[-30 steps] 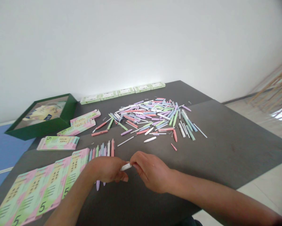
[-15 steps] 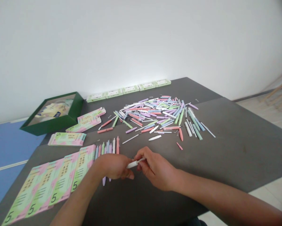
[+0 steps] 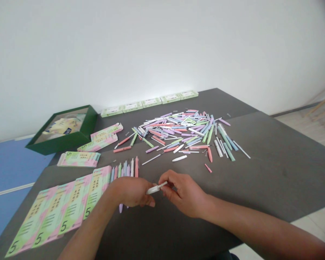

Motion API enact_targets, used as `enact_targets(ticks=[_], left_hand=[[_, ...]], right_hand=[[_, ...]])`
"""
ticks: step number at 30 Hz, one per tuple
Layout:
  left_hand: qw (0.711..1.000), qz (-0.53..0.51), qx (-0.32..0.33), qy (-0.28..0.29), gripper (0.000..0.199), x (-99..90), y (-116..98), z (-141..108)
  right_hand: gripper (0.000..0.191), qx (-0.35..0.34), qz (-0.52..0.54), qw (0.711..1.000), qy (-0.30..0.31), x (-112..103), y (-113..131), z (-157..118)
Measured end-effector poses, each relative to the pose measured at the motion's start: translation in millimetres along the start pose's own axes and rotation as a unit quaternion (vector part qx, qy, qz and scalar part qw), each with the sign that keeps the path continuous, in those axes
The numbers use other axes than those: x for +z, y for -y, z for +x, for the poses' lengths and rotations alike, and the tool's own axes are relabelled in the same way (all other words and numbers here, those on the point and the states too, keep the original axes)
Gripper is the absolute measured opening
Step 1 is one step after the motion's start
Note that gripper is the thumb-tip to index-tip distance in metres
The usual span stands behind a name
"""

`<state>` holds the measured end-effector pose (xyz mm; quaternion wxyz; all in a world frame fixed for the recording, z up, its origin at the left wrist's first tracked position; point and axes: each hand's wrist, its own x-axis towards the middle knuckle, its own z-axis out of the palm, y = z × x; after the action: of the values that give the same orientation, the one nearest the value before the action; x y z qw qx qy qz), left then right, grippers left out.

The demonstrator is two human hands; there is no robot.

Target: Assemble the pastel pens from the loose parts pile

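Note:
My left hand (image 3: 136, 191) is closed around a white pen barrel (image 3: 153, 189), which lies tilted across the fingers. My right hand (image 3: 182, 193) pinches a thin white pen refill (image 3: 163, 184) whose lower end meets the barrel's opening; how deep it sits inside I cannot tell. Partly hidden behind my left hand, a row of assembled pens (image 3: 132, 168) in pastel colours lies on the dark table (image 3: 260, 169). Beyond my hands spreads a large heap of loose pen parts (image 3: 175, 130), barrels and refills in white, pink, green, blue and purple.
Several pink-and-green cartons (image 3: 72, 202) overlap at the left front, with another carton (image 3: 79, 159) behind them. A green box (image 3: 83, 126) holding plastic packaging stands at the back left. Pale green boxes (image 3: 151, 102) line the wall. A small pink piece (image 3: 208, 168) lies right of centre.
My right hand has shifted slightly right, away from my left, and more of the refill shows between them. My left hand keeps its hold on the barrel.

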<state>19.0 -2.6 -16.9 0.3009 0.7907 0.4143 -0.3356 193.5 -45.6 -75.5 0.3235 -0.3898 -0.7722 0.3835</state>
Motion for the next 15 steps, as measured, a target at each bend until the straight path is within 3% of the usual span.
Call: enact_targets(ticks=[5, 15], left_hand=[[1.000, -0.007, 0.005, -0.003, 0.029, 0.2, 0.6, 0.9], [1.000, 0.009, 0.012, -0.012, 0.032, 1.7, 1.5, 1.3]], right_hand=[[0.013, -0.046, -0.053, 0.997, -0.025, 3.4, -0.7, -1.7], [0.016, -0.043, -0.115, 0.992, -0.026, 7.5, 1.4, -5.1]])
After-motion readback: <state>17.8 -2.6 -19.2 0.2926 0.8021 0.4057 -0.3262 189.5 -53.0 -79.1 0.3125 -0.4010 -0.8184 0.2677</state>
